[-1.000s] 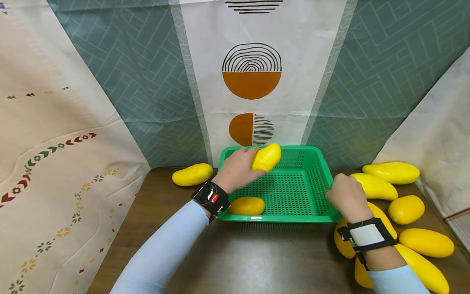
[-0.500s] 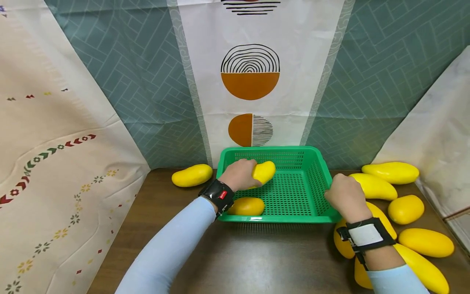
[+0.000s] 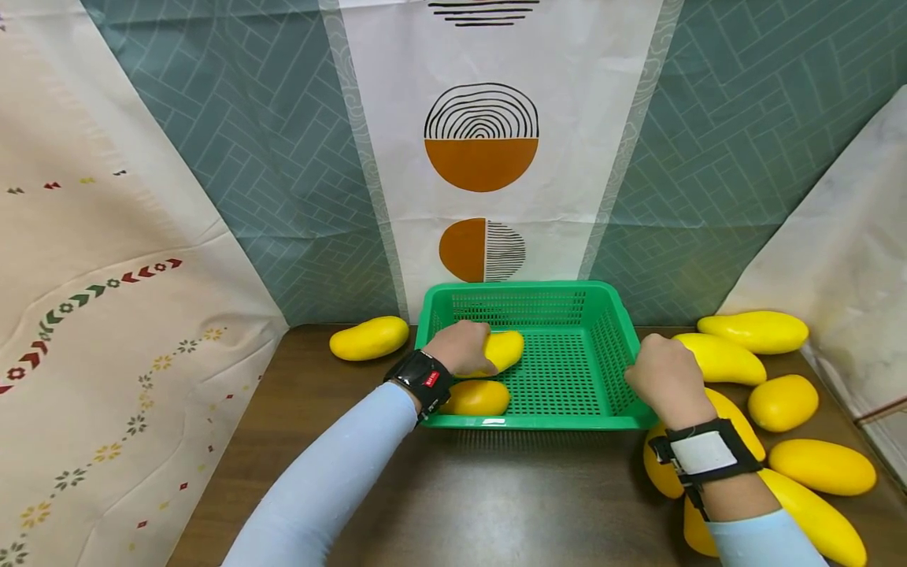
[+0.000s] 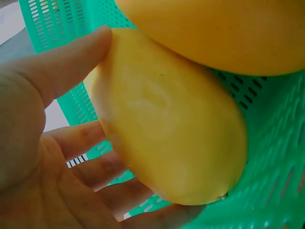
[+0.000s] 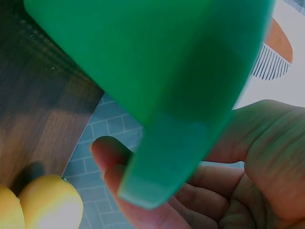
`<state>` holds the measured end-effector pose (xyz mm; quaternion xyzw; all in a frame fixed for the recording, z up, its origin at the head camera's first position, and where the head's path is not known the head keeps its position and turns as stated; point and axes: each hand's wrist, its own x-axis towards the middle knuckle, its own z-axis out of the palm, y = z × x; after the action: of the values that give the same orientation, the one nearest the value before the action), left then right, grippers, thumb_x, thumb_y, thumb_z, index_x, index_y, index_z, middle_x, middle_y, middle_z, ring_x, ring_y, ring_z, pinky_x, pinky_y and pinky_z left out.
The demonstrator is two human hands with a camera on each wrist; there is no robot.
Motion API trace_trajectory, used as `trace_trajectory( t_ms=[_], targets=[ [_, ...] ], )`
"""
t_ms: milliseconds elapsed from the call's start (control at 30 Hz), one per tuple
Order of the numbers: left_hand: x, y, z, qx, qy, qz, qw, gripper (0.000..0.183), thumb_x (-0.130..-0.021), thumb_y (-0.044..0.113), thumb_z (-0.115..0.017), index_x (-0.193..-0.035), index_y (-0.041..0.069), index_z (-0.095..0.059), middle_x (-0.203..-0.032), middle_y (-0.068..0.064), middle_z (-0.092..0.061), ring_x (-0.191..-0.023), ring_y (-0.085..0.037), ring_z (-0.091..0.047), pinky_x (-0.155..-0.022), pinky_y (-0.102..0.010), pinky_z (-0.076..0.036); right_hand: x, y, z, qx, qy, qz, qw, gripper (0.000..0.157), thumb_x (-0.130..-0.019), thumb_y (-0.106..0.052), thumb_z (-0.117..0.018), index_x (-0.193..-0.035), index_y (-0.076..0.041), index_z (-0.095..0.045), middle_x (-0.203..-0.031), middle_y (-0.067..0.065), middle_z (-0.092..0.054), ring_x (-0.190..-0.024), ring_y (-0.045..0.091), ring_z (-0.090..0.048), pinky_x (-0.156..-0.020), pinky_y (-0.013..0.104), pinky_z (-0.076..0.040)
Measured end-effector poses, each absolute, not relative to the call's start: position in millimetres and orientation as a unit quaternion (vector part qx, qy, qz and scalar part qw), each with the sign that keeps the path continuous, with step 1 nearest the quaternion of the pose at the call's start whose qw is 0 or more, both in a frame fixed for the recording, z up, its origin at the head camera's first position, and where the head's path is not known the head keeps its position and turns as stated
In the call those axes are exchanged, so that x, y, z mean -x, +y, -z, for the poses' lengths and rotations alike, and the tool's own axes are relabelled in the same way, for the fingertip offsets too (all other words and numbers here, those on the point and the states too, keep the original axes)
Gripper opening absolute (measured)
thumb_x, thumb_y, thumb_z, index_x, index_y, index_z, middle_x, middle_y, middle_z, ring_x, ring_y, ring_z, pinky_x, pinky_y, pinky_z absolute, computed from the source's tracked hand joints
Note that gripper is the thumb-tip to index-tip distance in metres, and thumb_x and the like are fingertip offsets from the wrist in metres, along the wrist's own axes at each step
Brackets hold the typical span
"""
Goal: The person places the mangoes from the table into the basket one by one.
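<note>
In the head view my left hand [image 3: 459, 348] is down inside the green plastic basket [image 3: 567, 423], at its left end. It holds a yellow mango [image 3: 505, 350]; the left wrist view shows the thumb on one side of this mango [image 4: 171, 124] and the fingers spread along the other. Right beside it in the basket lies a second mango [image 3: 482, 398], partly covered by my wrist. My right hand [image 3: 666, 376] grips the basket's right rim. Its fingers curl round the green rim [image 5: 167, 157] in the right wrist view.
Several mangoes lie on the table right of the basket, among them one at the back [image 3: 754, 332] and one by the right edge [image 3: 822, 468]. A single mango [image 3: 370, 339] sits left of the basket. A patterned cloth [image 3: 489, 165] hangs close behind.
My left hand has lowered the mango from above the basket down into it, beside the other mango. My right hand has stayed at the rim.
</note>
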<state>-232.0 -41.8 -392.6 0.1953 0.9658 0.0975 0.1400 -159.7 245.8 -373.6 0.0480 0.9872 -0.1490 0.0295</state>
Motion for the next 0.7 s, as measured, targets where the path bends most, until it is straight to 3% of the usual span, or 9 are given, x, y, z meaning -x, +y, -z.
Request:
trace_trajectory(
  t_ms=[500, 700],
  targets=[
    [230.8, -41.3, 400.9, -0.229, 0.957, -0.073, 0.164, 0.045, -0.080, 0.044, -0.071, -0.108, 0.012, -0.058, -0.089, 0.002, -0.057, -0.080, -0.017, -0.052, -0.071, -0.029, -0.045, 159.7, 243.4, 372.1, -0.053, 0.987, 0.148, 0.032, 0.022, -0.079, -0.012, -0.062, -0.062, -0.001, -0.054, -0.057, 0.009, -0.045, -0.053, 0.026, -0.047, -0.044, 0.029, -0.036],
    [229.8, -40.7, 399.6, -0.229, 0.953, -0.067, 0.187, 0.052, -0.082, 0.044, -0.069, -0.121, 0.012, -0.055, -0.094, 0.001, -0.057, -0.084, -0.017, -0.051, -0.073, -0.030, -0.045, 159.4, 243.8, 372.9, -0.053, 0.987, 0.148, 0.030, 0.021, -0.079, -0.010, -0.061, -0.061, -0.001, -0.054, -0.055, 0.008, -0.045, -0.050, 0.025, -0.047, -0.043, 0.028, -0.037]
  ],
)
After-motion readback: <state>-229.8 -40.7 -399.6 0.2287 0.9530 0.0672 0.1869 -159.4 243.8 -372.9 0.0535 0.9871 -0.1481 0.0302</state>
